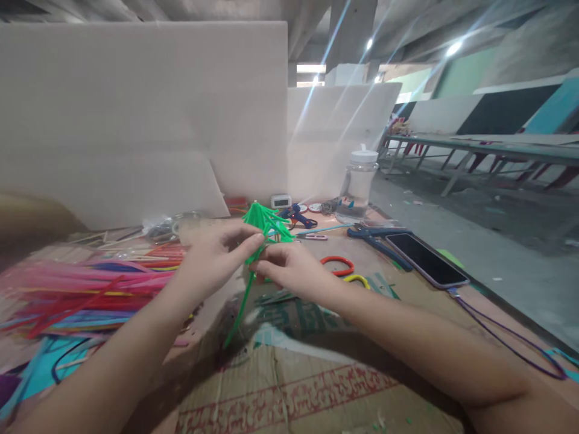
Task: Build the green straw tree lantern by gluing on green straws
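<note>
Bright green pipe cleaners (pixel 257 216), joined at a peak and fanning downward like a small umbrella, are held up over the cardboard. My left hand (pixel 228 244) closes on them from the left, thumb and fingers pinched together. From the right, my right hand (pixel 286 263) pinches the green stems just below. One long green pipe cleaner (pixel 244 310) trails down beneath the hands toward the cardboard (pixel 253 386). Scissors with an orange and a yellow handle loop (pixel 337 264) lie beside my right wrist, their blades partly hidden.
Loose pipe cleaners in pink, red and blue (pixel 104 289) pile up at left. Behind the hands are a blue glue gun (pixel 298 215), a small white digital device (pixel 281 201) and a water bottle (pixel 359 184). Pliers (pixel 380 241) and a phone (pixel 427 259) with a cord lie at right.
</note>
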Demonstrator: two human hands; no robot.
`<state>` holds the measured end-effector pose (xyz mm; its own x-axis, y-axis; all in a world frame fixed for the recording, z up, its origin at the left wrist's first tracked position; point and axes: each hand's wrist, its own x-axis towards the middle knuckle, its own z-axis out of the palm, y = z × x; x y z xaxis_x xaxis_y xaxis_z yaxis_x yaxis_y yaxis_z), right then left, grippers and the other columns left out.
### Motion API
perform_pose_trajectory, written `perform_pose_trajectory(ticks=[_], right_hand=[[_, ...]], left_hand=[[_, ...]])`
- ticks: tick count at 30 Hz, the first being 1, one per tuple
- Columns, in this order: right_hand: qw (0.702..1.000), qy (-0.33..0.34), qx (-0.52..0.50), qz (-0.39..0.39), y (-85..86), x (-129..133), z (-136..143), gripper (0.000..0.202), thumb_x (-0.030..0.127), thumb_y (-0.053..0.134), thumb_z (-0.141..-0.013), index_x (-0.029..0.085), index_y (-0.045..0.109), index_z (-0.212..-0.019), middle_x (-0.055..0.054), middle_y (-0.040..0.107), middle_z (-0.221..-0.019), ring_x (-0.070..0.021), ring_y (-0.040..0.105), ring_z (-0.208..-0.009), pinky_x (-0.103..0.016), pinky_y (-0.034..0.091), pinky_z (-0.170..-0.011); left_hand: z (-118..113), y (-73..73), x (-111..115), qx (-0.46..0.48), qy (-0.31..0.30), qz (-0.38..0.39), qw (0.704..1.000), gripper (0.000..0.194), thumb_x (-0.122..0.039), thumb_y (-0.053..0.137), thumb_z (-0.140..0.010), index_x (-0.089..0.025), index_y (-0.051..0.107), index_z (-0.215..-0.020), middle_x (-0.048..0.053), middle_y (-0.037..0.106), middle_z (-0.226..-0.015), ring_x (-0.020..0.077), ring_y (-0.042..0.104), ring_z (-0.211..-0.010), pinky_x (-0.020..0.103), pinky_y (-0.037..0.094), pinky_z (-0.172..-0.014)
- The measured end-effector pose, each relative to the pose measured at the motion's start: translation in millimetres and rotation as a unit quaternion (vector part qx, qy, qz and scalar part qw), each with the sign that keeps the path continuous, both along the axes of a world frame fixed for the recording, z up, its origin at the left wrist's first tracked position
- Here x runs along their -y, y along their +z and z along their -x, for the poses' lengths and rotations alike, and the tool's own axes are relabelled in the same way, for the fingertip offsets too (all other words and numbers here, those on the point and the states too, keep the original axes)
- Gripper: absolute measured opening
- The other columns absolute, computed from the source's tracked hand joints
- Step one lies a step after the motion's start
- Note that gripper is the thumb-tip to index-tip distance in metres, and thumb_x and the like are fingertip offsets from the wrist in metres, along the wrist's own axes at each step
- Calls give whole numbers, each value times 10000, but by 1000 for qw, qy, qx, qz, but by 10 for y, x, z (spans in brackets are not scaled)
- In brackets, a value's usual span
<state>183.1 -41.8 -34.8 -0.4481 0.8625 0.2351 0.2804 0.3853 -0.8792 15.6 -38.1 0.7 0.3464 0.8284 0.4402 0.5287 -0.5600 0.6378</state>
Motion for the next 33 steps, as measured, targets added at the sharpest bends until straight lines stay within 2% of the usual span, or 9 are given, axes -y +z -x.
perform_pose_trajectory(ticks=[6, 7, 11, 15, 18, 21, 25, 29, 33], right_hand=[[991, 61, 118, -34, 137, -123, -361, 268, 396, 610, -881, 176, 699, -756, -9, 695, -699, -119, 566, -592, -241, 385, -557], [987, 40, 149, -52, 169, -200, -491, 281, 399, 600, -886, 175, 695, -745, -14, 692, -686, -127, 571, -591, -247, 383, -554], [944, -181, 257, -96, 169, -622, -1052, 252, 360, 560, -907, 174, 718, -846, -46, 725, -791, -172, 631, -716, -270, 421, -645], [928, -240, 277, -70, -30, -1027, -1325, 333, 286, 606, -871, 99, 682, -1135, -156, 714, -1117, -253, 661, -973, -306, 468, -799], [931, -222, 283, -57, -168, -1295, -1280, 544, 300, 659, -837, 105, 570, -1337, -186, 651, -1272, -289, 643, -1087, -324, 480, -858], [939, -200, 273, -60, -252, -1541, -1142, 616, 355, 692, -819, 104, 543, -1361, -195, 606, -1340, -301, 615, -1155, -322, 472, -900], [947, -184, 258, -46, -364, -1759, -956, 536, 406, 736, -780, 91, 648, -1204, -188, 689, -1191, -297, 656, -1060, -308, 484, -850], [950, -205, 234, -33, -458, -1801, -840, 417, 306, 771, -735, 106, 688, -1092, -144, 743, -1033, -273, 685, -940, -295, 494, -785], [952, -242, 185, -23, -376, -1720, -882, 329, 258, 741, -754, 132, 684, -1053, -110, 754, -965, -243, 702, -875, -278, 512, -735]], left_hand=[[17, 0, 3, 57, -4, 24, 998, 269, -439, 480, -932, -193, 577, -882, 6, 630, -772, 168, 604, -734, 274, 479, -674], [44, 22, -4, 72, 12, 18, 997, 261, -438, 461, -939, -198, 558, -906, -8, 603, -740, 158, 585, -684, 265, 467, -637], [165, 79, -92, 9, 128, -38, 991, 307, -476, 470, -923, -201, 606, -945, -5, 616, -752, 173, 572, -688, 264, 416, -608], [202, 25, -224, -46, 162, -48, 985, 376, -499, 526, -895, -193, 684, -1046, 27, 711, -928, 214, 622, -854, 273, 424, -728], [184, -36, -284, -54, 138, -38, 988, 451, -533, 501, -902, -174, 684, -1105, 39, 717, -915, 213, 626, -826, 274, 430, -704], [164, -77, -305, -71, 126, -43, 989, 522, -574, 502, -887, -162, 669, -1160, 42, 715, -869, 217, 627, -791, 293, 449, -710], [161, -108, -316, -88, 136, -39, 986, 543, -588, 525, -869, -181, 653, -1204, 71, 732, -1001, 257, 656, -896, 336, 480, -777], [190, -107, -325, -87, 119, -38, 988, 507, -553, 504, -896, -180, 652, -1205, 79, 720, -1123, 269, 647, -1019, 350, 483, -864], [225, -97, -348, -76, 91, -35, 992, 508, -507, 483, -917, -152, 635, -1246, 86, 704, -1179, 259, 632, -1071, 356, 468, -936]])
